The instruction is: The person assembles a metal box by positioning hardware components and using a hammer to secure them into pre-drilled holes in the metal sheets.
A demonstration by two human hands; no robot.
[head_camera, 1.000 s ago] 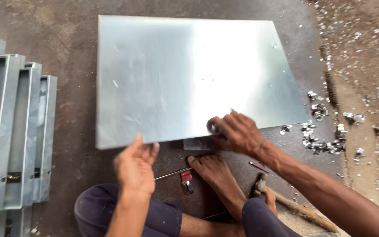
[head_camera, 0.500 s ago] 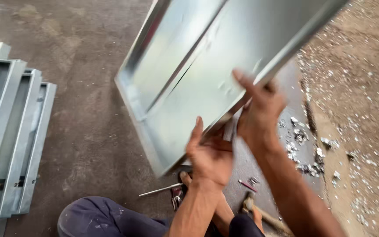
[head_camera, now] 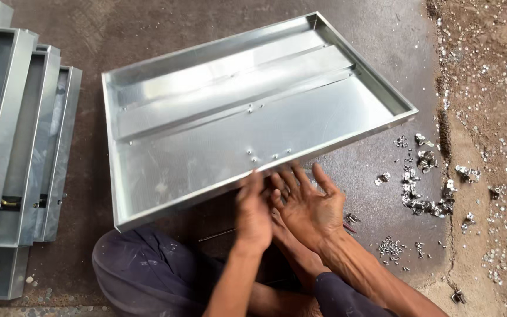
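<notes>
A large shallow galvanised sheet-metal tray [head_camera: 206, 152] lies open side up on the dark floor in front of me, with a raised stiffening strip and a few rivets inside. My left hand [head_camera: 253, 214] is at the middle of the tray's near rim, back up, its fingertips touching the edge. Just to its right is my right hand [head_camera: 312, 205], palm up with fingers spread, the fingertips at the underside of the same rim. Neither hand is closed around anything. My bare foot [head_camera: 291, 249] is under the hands.
A stack of similar metal trays [head_camera: 7, 135] lies at the left. Metal offcuts [head_camera: 421, 188] and small rivets [head_camera: 391, 246] are scattered at the right, beside a strip of gritty ground [head_camera: 488, 117]. A thin rod [head_camera: 215, 236] lies near my knee [head_camera: 142, 270].
The tray was lying flat side up, was tipped up on edge by both hands, and now lies turned over with its open side up. My hands have come back to its near rim.
</notes>
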